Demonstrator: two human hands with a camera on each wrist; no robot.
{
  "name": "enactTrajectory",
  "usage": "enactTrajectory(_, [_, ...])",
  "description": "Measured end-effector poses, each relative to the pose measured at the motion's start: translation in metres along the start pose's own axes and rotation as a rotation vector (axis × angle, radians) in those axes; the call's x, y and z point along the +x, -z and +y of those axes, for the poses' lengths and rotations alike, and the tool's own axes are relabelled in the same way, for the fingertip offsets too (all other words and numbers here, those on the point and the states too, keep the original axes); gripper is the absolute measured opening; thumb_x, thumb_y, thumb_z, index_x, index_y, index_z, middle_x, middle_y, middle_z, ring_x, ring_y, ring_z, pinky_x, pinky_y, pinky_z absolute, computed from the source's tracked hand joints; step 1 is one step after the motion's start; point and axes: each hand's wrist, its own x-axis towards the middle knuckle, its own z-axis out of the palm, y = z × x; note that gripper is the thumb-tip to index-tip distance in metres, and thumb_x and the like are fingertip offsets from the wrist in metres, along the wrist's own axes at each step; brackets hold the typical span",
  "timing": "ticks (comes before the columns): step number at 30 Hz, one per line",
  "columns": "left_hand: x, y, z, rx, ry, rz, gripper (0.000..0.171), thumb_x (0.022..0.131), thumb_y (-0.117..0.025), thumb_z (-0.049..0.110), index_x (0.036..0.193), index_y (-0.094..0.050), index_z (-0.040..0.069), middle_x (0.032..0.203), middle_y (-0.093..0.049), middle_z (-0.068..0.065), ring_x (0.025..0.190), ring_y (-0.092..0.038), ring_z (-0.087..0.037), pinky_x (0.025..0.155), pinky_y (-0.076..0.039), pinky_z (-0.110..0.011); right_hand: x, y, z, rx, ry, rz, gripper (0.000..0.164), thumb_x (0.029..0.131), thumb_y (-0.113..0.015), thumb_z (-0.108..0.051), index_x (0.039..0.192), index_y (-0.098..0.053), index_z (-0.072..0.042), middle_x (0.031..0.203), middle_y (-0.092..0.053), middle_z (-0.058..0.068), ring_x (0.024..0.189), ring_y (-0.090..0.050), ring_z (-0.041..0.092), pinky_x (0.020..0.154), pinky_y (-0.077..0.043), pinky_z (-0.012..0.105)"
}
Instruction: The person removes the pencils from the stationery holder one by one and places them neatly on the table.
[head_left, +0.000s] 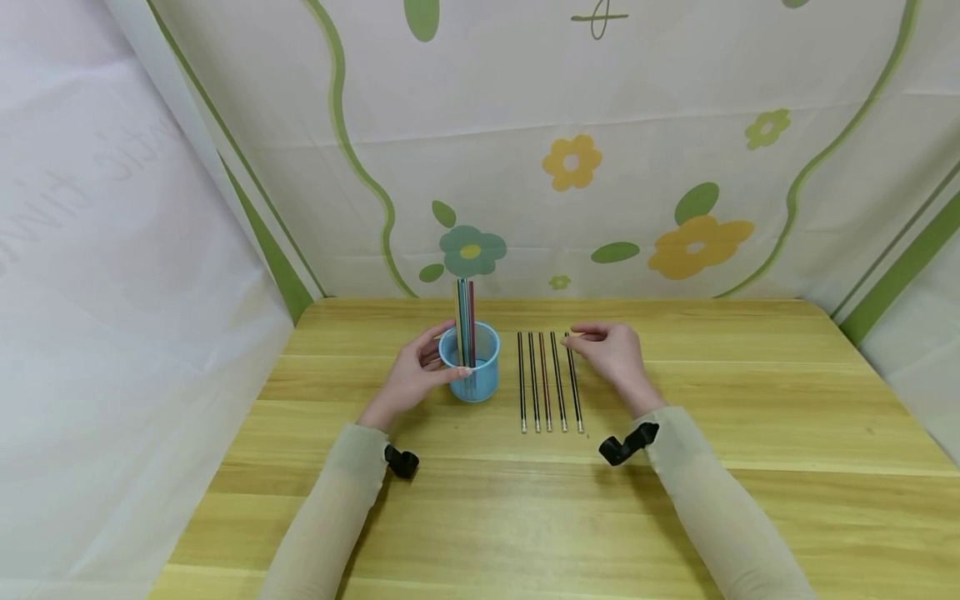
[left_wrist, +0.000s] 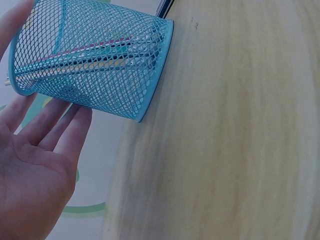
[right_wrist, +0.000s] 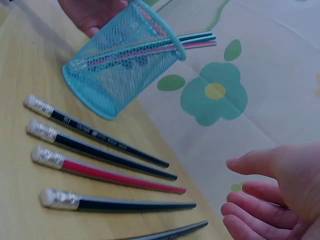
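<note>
A light blue mesh pencil cup stands on the table, and several pencils lean upright inside it. My left hand holds the cup from its left side, thumb at the near rim and fingers around the far side. To the right of the cup, several pencils lie side by side, eraser ends towards me; one is red, the others dark. Over the far end of the rightmost pencil is my right hand, thumb and fingers apart with nothing between them in the right wrist view.
The wooden table ends at the back against a white cloth printed with flowers and vines. More cloth hangs at the left and right sides. A black camera mount sits on each wrist.
</note>
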Motion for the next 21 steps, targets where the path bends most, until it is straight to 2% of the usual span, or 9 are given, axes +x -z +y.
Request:
enactTrajectory(10, [0.000,0.000,-0.003,-0.009,0.010,0.002,0.082,0.088,-0.081,0.004,0.157,-0.040,0.014,0.144,-0.054,-0.019,0.129,-0.055,-0.035,0.109,-0.043,-0.044,-0.008,-0.003,-0.027,0.074,0.066,-0.011,0.046,0.088,-0.082,-0.038,0.124,-0.073,-0.011,0.113,-0.071,0.008,0.104,-0.067,0.024,0.090,-0.055,0.041])
enactTrajectory(21, [0.001,0.000,-0.002,-0.001,-0.016,0.003,0.078,0.087,-0.083,0.007,0.154,-0.045,0.018,0.140,-0.058,-0.014,0.125,-0.059,-0.029,0.106,-0.047,-0.039,-0.014,-0.025,-0.057,0.163,0.136,-0.043,0.039,0.088,-0.083,-0.034,0.119,-0.076,-0.012,0.112,-0.074,0.004,0.103,-0.069,0.020,0.092,-0.055,0.039])
